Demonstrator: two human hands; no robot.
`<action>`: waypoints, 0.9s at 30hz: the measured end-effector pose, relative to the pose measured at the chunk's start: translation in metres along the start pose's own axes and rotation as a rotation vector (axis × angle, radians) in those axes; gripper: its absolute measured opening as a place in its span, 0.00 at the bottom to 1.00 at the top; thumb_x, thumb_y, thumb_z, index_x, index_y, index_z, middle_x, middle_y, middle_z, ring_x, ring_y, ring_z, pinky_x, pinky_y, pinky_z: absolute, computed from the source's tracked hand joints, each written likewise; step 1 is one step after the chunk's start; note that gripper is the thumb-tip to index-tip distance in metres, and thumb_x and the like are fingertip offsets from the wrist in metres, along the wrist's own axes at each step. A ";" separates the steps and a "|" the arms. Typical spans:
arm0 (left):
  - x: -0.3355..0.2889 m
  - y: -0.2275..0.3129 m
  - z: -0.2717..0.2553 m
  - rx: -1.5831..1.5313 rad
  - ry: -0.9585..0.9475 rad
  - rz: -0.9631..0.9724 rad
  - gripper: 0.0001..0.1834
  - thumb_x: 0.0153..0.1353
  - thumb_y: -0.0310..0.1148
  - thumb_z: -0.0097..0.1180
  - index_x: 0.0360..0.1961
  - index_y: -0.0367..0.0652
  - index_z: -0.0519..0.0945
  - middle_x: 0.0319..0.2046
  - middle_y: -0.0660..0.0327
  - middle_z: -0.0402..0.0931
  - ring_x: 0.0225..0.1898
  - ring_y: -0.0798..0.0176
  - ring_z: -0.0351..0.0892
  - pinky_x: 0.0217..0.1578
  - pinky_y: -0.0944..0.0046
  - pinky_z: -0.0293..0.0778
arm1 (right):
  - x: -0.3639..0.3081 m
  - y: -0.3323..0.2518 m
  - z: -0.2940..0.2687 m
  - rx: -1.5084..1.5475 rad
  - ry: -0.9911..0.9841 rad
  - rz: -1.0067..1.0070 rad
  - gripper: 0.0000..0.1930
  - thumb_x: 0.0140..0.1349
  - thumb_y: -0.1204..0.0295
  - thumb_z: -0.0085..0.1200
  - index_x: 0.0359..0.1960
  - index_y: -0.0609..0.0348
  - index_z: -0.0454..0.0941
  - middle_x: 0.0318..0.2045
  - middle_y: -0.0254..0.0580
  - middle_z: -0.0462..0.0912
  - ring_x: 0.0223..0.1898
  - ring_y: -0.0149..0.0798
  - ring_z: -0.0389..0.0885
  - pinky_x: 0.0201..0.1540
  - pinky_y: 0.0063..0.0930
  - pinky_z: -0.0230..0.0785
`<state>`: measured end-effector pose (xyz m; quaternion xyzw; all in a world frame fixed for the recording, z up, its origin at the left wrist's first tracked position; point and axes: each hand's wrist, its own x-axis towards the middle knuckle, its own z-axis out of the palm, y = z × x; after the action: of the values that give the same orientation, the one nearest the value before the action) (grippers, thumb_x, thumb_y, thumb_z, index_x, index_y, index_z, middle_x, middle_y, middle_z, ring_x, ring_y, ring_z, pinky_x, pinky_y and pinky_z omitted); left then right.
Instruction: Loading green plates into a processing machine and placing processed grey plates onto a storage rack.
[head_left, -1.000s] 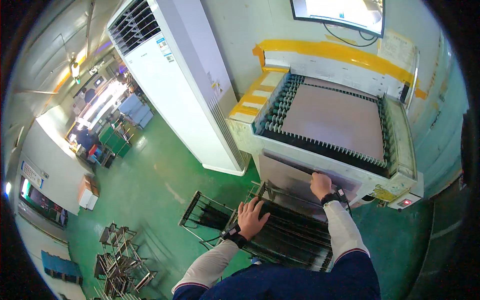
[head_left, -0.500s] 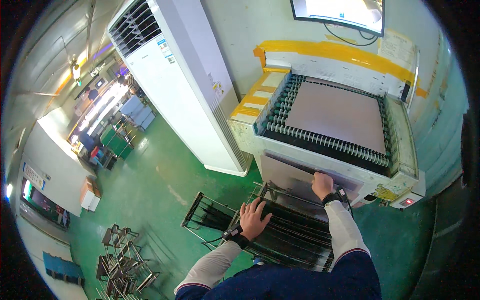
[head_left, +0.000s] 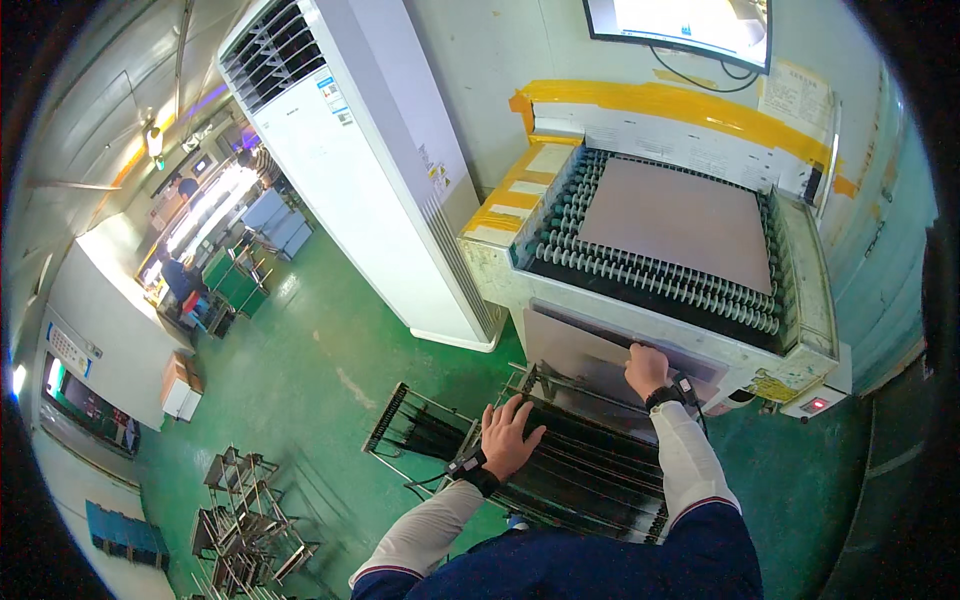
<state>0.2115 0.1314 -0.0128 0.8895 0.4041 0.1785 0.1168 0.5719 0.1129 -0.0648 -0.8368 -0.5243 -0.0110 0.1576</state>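
Observation:
My right hand [head_left: 647, 370] is closed at the top edge of a thin grey-pink panel [head_left: 572, 350], which stands upright in front of the roller machine [head_left: 490, 275]. My left hand [head_left: 508, 438] has its fingers spread over a metal rack [head_left: 590, 470] filled with dark slats or sheets; whether it touches them I cannot tell. Another flat grey-pink panel [head_left: 680, 222] lies on the machine's rows of toothed rollers [head_left: 650, 278]. Both wrists wear black straps with small devices.
A tall white air conditioner [head_left: 370, 190] stands left of the machine. A smaller rack [head_left: 410, 425] adjoins the filled one. More metal racks [head_left: 245, 515] stand at the lower left. A screen [head_left: 680, 25] hangs above. Far left, people sit at a lit bench [head_left: 205, 210].
The panel on the rollers has slid slightly toward the back of the machine, baring more rollers at its near edge. Both hands have stayed nearly still.

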 end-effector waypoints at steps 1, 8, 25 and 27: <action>0.000 0.000 0.000 0.002 -0.003 -0.002 0.33 0.67 0.54 0.62 0.68 0.49 0.75 0.70 0.57 0.69 0.70 0.48 0.69 0.75 0.38 0.50 | 0.000 0.000 0.000 0.001 0.005 -0.006 0.08 0.58 0.68 0.64 0.35 0.57 0.84 0.32 0.54 0.88 0.39 0.58 0.88 0.44 0.54 0.79; 0.000 -0.001 0.001 0.007 0.008 0.013 0.33 0.67 0.55 0.61 0.67 0.49 0.75 0.70 0.57 0.69 0.69 0.48 0.69 0.75 0.38 0.51 | -0.001 0.001 0.003 0.016 0.045 -0.014 0.07 0.56 0.69 0.64 0.33 0.58 0.84 0.31 0.55 0.88 0.38 0.59 0.88 0.43 0.54 0.79; 0.000 -0.002 0.001 0.010 0.007 0.008 0.33 0.66 0.54 0.62 0.67 0.49 0.76 0.69 0.57 0.70 0.69 0.48 0.70 0.75 0.39 0.51 | -0.001 0.001 0.005 -0.001 0.043 -0.013 0.08 0.55 0.69 0.66 0.34 0.57 0.83 0.31 0.53 0.88 0.38 0.56 0.89 0.43 0.53 0.79; 0.000 -0.002 0.001 0.013 0.011 0.013 0.33 0.66 0.54 0.62 0.67 0.49 0.76 0.69 0.57 0.70 0.69 0.48 0.70 0.75 0.39 0.51 | 0.000 0.001 0.006 0.001 0.040 0.002 0.08 0.56 0.69 0.66 0.35 0.57 0.83 0.32 0.53 0.88 0.39 0.56 0.89 0.44 0.53 0.79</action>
<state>0.2105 0.1327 -0.0149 0.8918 0.4002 0.1816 0.1077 0.5714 0.1139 -0.0705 -0.8369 -0.5201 -0.0275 0.1684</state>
